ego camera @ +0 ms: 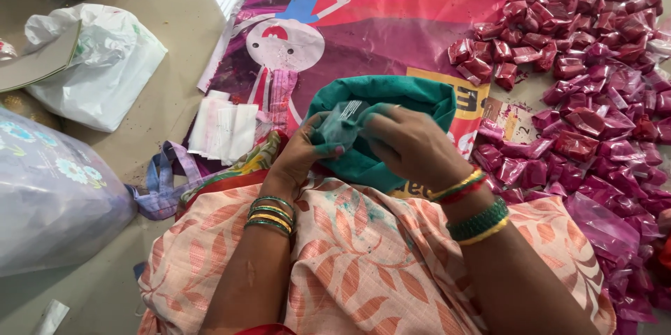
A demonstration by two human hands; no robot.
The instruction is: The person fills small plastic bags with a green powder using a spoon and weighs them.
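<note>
right, both hands meet over the lap, above the open mouth of a green bag of powder (381, 108) that sits between the knees. the left hand (304, 150) and the right hand (409, 143) pinch a small clear packet (344, 122) between them, fingertips stained green, holding it just over the bag's rolled rim. whether the packet is already filled or only being opened is hard to tell, since the fingers cover most of it. off to the right, a big heap of filled pink and red packets (594, 62) spreads across the printed mat (391, 6), so that colour looks largely done. no finished green packets show anywhere, so the green batch seems barely begun. a stack of empty clear packets (224, 129) waits near the left knee, with a white plastic bag (105, 62) further left on the floor.
</note>
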